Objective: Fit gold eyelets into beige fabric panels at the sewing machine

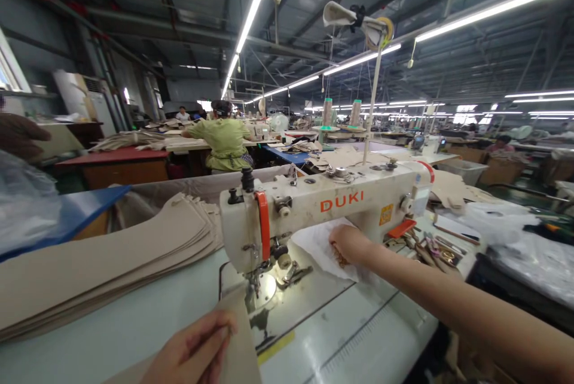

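Observation:
A cream sewing machine [341, 201] marked DUKI stands on the pale table [359, 348]. My left hand [191, 351] lies at the bottom edge, fingers closed on a tan fabric piece [240, 336] that reaches up to the needle and presser foot [258, 279]. My right hand [347, 243] reaches under the machine's arm, fingers curled down on a white cloth or paper [318, 246] lying on the machine bed.
A thick stack of tan cut pieces [103, 264] lies left of the machine. Scissors and small tools [433, 249] sit at the right, near plastic bags [533, 252]. Thread cones [327, 112] stand behind. A person in green [224, 142] sits at a farther table.

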Motion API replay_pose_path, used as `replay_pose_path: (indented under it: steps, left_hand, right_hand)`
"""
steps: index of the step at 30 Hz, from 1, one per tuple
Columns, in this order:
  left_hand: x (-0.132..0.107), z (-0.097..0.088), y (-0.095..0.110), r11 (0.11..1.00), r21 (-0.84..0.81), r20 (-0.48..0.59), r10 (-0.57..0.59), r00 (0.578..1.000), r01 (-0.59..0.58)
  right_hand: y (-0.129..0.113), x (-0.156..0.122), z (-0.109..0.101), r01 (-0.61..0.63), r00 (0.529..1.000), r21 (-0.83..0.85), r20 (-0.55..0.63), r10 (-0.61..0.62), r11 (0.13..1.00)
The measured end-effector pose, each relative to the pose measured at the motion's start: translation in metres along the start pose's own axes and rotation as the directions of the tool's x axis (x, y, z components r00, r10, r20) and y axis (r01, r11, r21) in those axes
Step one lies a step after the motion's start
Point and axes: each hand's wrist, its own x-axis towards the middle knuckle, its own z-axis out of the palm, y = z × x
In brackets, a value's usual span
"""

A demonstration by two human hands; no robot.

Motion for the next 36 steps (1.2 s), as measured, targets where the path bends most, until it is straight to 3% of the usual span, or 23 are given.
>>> replay_pose_path:
  steps: [10,18,24,31,36]
  left_hand:
    - [-0.001,0.003,0.006,1.0,0.01,0.005,-0.023,1.0,0.023]
    - [-0.002,0.003,0.007,0.999,0.032,0.008,0.027,1.0,-0.028]
    - [-0.003,0.002,0.007,0.997,0.071,0.029,0.03,0.999,-0.032]
    - [-0.007,0.007,0.005,0.989,0.113,0.033,0.087,0.996,-0.09]
    - [-0.013,0.01,0.006,0.988,0.092,0.023,0.121,0.992,-0.123]
  right_hand:
    - [0.003,0.0,-0.002,0.064,0.998,-0.036,0.009,-0.063,0.997]
    - [0.003,0.008,-0.002,0.058,0.998,0.139,-0.016,-0.057,0.989]
    - [0.001,-0.007,-0.012,0.065,0.994,0.338,-0.104,-0.031,0.939]
    - [-0.032,-0.045,-0.013,0.14,0.986,0.633,-0.156,-0.051,0.761]
    - [-0.065,-0.058,-0.008,0.191,0.981,0.887,-0.156,-0.115,0.42]
